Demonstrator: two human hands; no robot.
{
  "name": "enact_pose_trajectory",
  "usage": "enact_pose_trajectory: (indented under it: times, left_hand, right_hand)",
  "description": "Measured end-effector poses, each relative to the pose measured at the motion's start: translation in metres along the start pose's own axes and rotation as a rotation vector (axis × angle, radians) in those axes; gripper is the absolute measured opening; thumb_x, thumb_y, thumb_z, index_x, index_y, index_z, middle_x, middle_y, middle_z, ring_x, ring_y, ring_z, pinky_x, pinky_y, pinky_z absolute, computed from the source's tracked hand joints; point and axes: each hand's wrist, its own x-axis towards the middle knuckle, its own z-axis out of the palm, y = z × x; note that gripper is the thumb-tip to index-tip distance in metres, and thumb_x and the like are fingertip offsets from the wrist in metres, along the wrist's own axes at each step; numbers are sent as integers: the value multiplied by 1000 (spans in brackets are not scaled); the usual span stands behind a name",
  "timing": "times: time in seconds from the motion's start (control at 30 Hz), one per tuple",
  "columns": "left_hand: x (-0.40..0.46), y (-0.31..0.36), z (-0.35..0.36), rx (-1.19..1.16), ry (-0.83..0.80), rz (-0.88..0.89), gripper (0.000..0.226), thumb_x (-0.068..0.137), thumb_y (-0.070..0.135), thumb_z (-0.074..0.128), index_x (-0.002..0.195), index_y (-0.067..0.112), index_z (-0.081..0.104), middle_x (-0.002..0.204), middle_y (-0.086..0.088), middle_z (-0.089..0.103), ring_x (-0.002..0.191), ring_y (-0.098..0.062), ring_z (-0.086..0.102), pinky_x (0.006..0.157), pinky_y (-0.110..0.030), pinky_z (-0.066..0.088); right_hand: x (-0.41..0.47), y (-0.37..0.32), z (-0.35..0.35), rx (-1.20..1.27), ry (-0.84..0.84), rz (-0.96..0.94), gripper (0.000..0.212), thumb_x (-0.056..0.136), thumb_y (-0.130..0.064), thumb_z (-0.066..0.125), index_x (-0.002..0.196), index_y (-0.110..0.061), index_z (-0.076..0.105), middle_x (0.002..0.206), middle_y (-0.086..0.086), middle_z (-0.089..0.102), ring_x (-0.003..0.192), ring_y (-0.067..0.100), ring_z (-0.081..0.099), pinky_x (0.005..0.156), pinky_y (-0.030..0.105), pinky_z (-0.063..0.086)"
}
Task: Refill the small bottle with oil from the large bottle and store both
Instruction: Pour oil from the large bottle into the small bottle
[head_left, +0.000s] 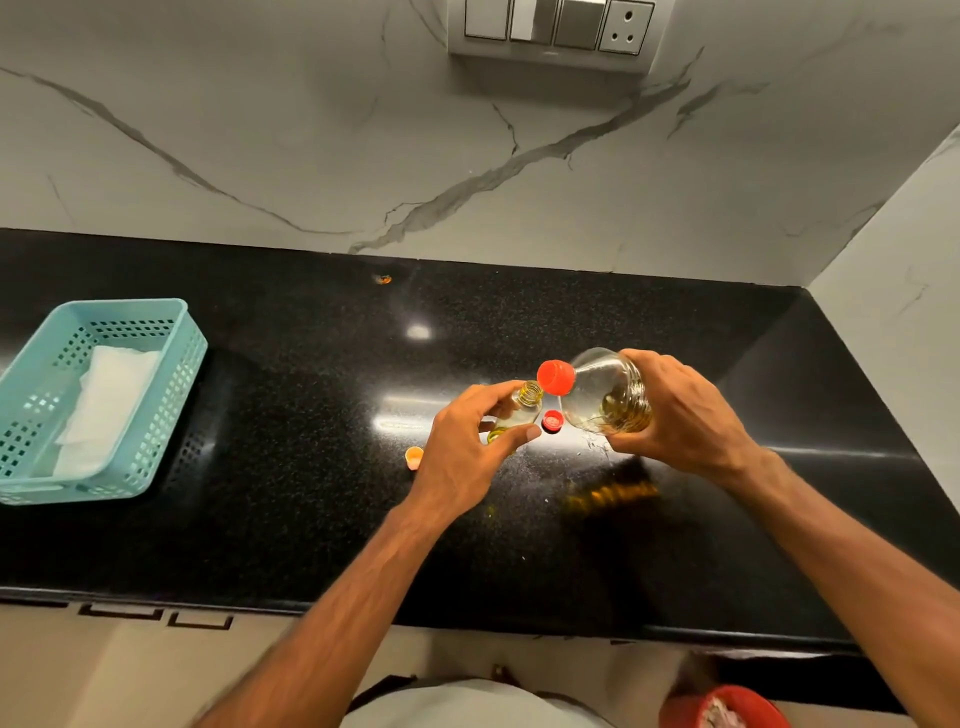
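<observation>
My left hand grips the small clear bottle, which stands uncapped with yellow oil in it, its open neck facing up. My right hand holds the large clear bottle tilted to the left above the counter. Its red spout cap hangs right over the small bottle's mouth. A little oil pools in the large bottle's lower side. A small red cap lies on the black counter between the bottles. An orange cap lies left of my left hand.
A light blue perforated basket with a white cloth inside sits at the counter's left. A marble wall with a switch panel rises behind. A side wall closes the right end. A red object shows below the counter edge.
</observation>
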Motion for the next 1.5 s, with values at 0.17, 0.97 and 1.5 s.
enact_pose_trajectory:
  times: [0.17, 0.97, 1.5]
  left_hand:
    - [0, 1, 1, 2, -11, -6, 44, 80, 28, 75, 121, 30, 59, 106, 16, 62, 99, -3, 62, 87, -22, 54]
    - [4, 13, 2, -19, 8, 17, 43, 79, 32, 75, 119, 30, 60, 108, 10, 63, 99, -5, 62, 86, -21, 54]
    - [6, 15, 2, -8, 10, 32, 43, 79, 37, 73, 119, 31, 59, 111, 7, 64, 100, -6, 62, 85, -19, 53]
  right_hand:
    - [1, 2, -7, -36, -22, -13, 92, 60, -46, 86, 132, -7, 45, 115, 16, 64, 97, 30, 63, 81, 40, 51]
    - [15, 5, -44, -157, -60, -98, 92, 57, -36, 90, 131, -3, 47, 111, 20, 64, 94, 37, 63, 80, 47, 52]
    - [21, 2, -58, -232, -69, -120, 94, 56, -37, 91, 131, -1, 47, 111, 23, 63, 94, 41, 63, 81, 50, 51]
